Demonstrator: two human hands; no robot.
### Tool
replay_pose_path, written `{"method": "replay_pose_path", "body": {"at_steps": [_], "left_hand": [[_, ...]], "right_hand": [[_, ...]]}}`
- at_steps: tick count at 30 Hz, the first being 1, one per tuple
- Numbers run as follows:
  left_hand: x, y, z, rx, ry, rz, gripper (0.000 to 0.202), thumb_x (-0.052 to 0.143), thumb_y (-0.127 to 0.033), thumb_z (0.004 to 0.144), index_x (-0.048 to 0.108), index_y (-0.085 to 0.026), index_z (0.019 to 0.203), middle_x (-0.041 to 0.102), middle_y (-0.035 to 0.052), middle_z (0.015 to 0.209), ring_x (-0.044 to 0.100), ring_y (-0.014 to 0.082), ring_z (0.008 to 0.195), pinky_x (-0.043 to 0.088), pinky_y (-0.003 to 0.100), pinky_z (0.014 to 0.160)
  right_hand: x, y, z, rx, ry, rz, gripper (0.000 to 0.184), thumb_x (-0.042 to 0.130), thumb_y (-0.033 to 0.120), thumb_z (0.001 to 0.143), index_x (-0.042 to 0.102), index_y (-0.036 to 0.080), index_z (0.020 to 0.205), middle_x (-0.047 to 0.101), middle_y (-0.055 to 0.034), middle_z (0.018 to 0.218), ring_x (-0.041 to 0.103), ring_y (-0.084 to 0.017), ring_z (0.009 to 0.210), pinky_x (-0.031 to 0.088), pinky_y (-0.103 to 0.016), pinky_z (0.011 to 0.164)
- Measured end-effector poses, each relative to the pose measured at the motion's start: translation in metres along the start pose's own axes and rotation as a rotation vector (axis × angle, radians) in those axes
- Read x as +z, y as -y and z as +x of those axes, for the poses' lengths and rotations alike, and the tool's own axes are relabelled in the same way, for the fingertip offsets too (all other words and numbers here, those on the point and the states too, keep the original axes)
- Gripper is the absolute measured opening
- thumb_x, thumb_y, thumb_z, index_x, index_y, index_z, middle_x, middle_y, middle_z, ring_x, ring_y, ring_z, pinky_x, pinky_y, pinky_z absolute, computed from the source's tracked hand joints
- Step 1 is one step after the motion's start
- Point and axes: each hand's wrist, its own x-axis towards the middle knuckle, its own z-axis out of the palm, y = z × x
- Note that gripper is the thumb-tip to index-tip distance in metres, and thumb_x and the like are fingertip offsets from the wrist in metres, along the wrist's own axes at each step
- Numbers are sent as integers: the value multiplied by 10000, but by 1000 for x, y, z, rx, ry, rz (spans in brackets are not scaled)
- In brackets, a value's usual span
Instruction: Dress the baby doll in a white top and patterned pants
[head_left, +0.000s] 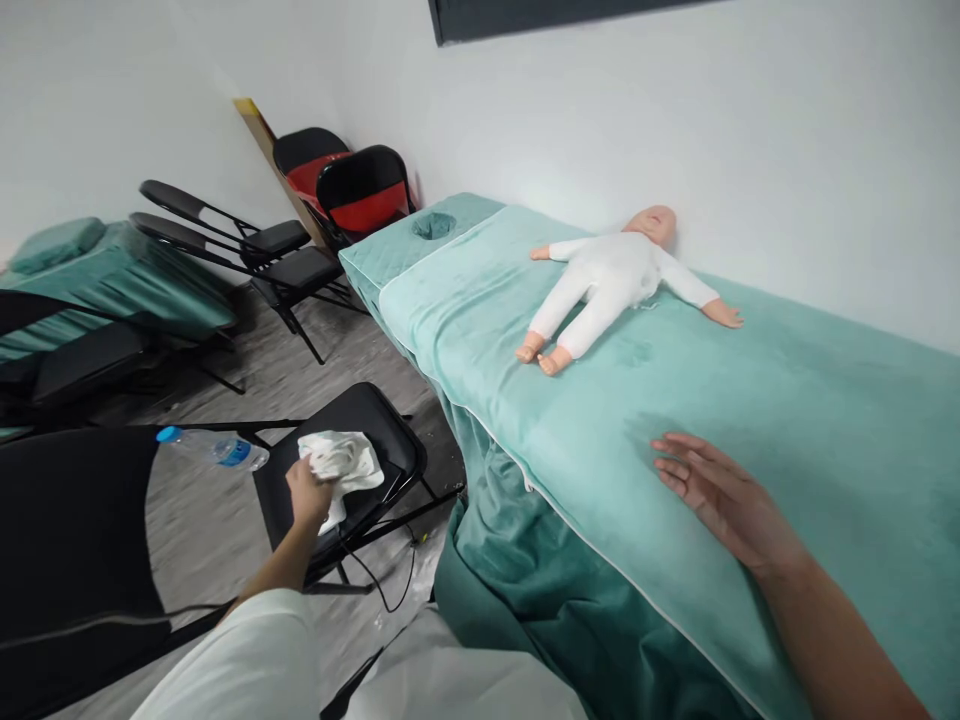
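Observation:
My left hand [309, 492] reaches down to a black folding chair [390, 440] and closes on a crumpled white cloth [346, 463] lying on its seat. My right hand [712, 490] lies flat with fingers stretched out on the teal cover of a massage bed [600, 440], holding nothing. A baby doll in a white suit [615, 280] lies on its back further up the bed near the wall, well beyond my right hand.
A clear water bottle with a blue cap [217, 448] lies by the chair's left edge. Several black folding chairs [285, 250] stand at the back left, another teal bed [112, 275] beyond. A cable [382, 590] trails on the floor.

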Motion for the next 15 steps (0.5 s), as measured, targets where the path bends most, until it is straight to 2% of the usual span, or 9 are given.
{"method": "replay_pose_path", "body": {"at_steps": [2, 3, 5, 9, 11, 15], "left_hand": [[17, 18, -11, 0, 10, 52, 589, 521, -136, 784, 458, -167, 1369, 379, 183, 1511, 385, 393, 1417, 412, 522, 1104], [25, 26, -13, 10, 24, 90, 616, 513, -131, 803, 438, -171, 1413, 286, 190, 1586, 376, 389, 1431, 399, 512, 1120], [40, 38, -13, -9, 35, 169, 661, 506, -128, 830, 400, -192, 1479, 193, 190, 1640, 387, 393, 1427, 390, 516, 1128], [58, 47, -3, -5, 41, 280, 677, 483, -147, 880, 342, -194, 1541, 166, 196, 1649, 332, 399, 1460, 363, 520, 1151], [62, 45, 0, 17, 65, 298, 673, 490, -178, 899, 325, -177, 1551, 143, 205, 1652, 302, 405, 1476, 345, 515, 1165], [62, 38, -1, -14, 65, 287, 689, 551, -247, 894, 332, -167, 1543, 153, 237, 1643, 358, 416, 1444, 394, 536, 1126]], "right_hand": [[0, -1, -1, 0, -5, -9, 222, 717, 463, 827, 759, 397, 1035, 711, -38, 1200, 692, -251, 1048, 564, -448, 1008], [0, -2, -1, 0, -8, -10, 231, 725, 466, 823, 759, 385, 1037, 711, -41, 1197, 691, -246, 1042, 567, -438, 997], [0, -5, -2, -6, -14, 6, 262, 745, 470, 814, 756, 351, 1047, 714, -49, 1185, 690, -229, 1021, 571, -413, 968], [0, -9, -4, -13, -17, 62, 309, 789, 453, 794, 751, 293, 1057, 719, -49, 1153, 684, -187, 977, 563, -344, 916], [0, -10, -7, -18, -23, 77, 307, 806, 443, 783, 755, 282, 1040, 719, -45, 1135, 681, -177, 966, 558, -325, 905], [-1, -11, -16, -40, -49, 87, 312, 820, 446, 771, 757, 279, 1026, 716, -44, 1110, 678, -175, 961, 552, -322, 900]]}}
